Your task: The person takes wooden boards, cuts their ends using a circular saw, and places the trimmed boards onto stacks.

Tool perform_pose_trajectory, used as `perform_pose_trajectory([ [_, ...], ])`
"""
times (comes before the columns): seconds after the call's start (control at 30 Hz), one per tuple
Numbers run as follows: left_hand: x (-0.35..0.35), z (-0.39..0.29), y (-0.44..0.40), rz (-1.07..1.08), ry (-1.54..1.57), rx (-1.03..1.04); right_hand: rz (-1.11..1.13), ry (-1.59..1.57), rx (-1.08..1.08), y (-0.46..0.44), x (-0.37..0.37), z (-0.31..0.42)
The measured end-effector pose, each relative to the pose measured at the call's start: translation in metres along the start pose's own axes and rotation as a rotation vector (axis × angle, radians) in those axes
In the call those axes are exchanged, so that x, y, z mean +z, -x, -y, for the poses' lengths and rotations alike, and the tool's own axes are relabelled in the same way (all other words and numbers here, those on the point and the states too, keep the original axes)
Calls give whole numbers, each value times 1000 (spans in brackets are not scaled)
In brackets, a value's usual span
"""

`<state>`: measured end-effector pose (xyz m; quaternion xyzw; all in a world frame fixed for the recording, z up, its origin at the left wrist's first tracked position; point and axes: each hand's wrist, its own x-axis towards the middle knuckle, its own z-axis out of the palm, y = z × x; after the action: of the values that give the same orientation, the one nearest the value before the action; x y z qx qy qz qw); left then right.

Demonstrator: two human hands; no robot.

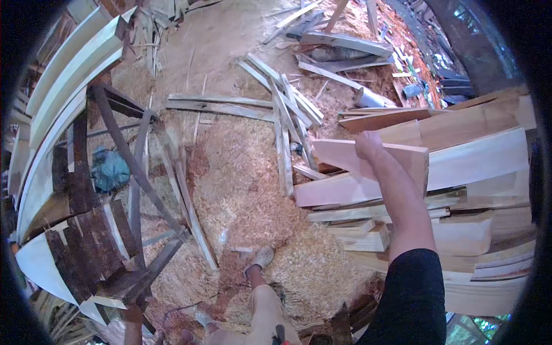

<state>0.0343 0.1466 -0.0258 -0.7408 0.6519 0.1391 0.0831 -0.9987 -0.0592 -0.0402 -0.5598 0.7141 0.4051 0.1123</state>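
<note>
My right hand (368, 145) is closed over the upper edge of a short, pale wooden board (339, 154). This board stands on edge, leaning over a longer light plank (477, 158) on the pile at the right. My forearm crosses in front of the board and hides part of it. Low on the left, a blurred brownish shape (133, 324) beside the dark wooden stand could be part of my left arm. Its fingers cannot be made out.
Several planks (466, 236) are piled along the right. Curved pale boards (80, 75) rest on a dark timber frame (135, 164) at left, near a green bag (110, 169). Loose wood strips (230, 109) cross the floor, with sawdust and shavings (310, 270) around my feet.
</note>
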Motion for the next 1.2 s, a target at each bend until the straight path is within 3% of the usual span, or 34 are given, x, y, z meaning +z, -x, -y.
perform_pose_trajectory([
  [0.13,-17,-34,3,9,-217,-154,21,10,60,-36,21,11],
  [0.3,-29,-48,3,9,-270,-186,-93,58,221,-79,65,27],
  [0.4,-31,-50,-2,20,-295,-196,-231,94,188,-86,93,14],
  [0.5,-28,-61,-21,27,-317,-190,-171,14,227,-98,104,-1],
  [0.6,-30,-70,-33,26,-349,-192,-290,42,226,-96,104,-5],
  [0.73,-31,-79,-50,29,-378,-183,-67,-24,267,-95,93,-14],
  [0.83,-32,-88,-59,33,-397,-176,-374,146,321,-110,137,-6],
  [0.87,-34,-89,-60,43,-405,-174,-514,189,279,-109,146,5],
  [0.93,-34,-93,-63,47,-416,-170,-737,-42,58,-100,159,33],
  [1.0,-36,-97,-64,47,-422,-168,-648,-337,153,-85,173,78],
  [1.07,-37,-99,-67,51,-427,-162,-575,-410,246,-78,176,98],
  [1.2,-34,-100,-67,61,-437,-149,-422,-503,561,-89,182,70],
])
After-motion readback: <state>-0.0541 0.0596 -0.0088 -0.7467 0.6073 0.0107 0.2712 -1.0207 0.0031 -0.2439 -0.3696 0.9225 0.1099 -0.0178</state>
